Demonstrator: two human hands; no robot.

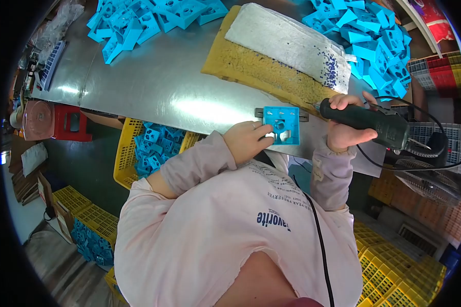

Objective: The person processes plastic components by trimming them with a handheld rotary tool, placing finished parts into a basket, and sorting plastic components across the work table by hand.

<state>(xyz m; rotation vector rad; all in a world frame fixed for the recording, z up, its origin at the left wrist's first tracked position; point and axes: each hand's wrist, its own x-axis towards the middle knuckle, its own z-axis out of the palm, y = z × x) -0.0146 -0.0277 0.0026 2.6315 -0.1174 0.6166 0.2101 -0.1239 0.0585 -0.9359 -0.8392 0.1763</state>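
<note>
A blue square plastic box (290, 117) lies at the near edge of the metal table, its open side with small metal parts facing up. My left hand (247, 141) rests on its left side, fingers bent over the rim. To the right, my right hand (347, 123) is wrapped round a dark power screwdriver (366, 122), whose tip points left toward the cloth. Beyond the box lie a yellow foam pad (256, 66) and a white cloth (287, 43) with many small dark screws at its right end.
Piles of blue plastic parts (130, 25) (376, 46) lie at the table's far left and far right. Below the metal table (153, 77) stands a yellow crate (124, 153) of blue parts. A black cable (420, 168) runs from the tool, near a fan (429, 181).
</note>
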